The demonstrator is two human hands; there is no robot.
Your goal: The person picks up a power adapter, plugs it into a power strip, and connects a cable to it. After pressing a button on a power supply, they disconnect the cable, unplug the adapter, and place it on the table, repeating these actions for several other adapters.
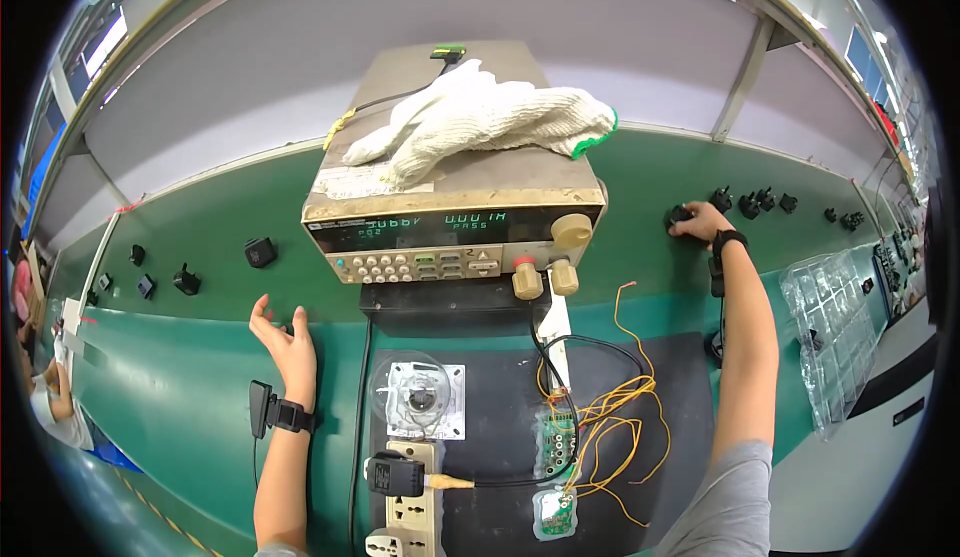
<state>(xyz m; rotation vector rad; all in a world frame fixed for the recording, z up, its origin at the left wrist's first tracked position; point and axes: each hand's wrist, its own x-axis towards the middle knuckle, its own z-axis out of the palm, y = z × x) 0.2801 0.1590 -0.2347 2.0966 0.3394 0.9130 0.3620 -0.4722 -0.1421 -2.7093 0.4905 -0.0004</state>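
Note:
My right hand (704, 223) reaches to the right side of the green bench, its fingers closed on a small black power adapter (679, 216); part of the adapter is hidden under the fingers. Beyond that hand stand several more black adapters (749, 204). My left hand (284, 341) is open over the bench, thumb and fingers apart, with nothing visibly held. A square black adapter (261, 252) lies just beyond it. Between my arms, another black adapter (396, 474) is plugged into a beige power strip (428, 509), joined to a black cable by a yellow-wrapped connector.
A bench test instrument (455, 227) with a lit display stands at the centre, white gloves (490, 122) on top. Yellow wires (625, 395) tangle around green circuit boards (557, 447) on a black mat. A clear plastic tray (835, 327) lies at the right, several small adapters (186, 279) at the left.

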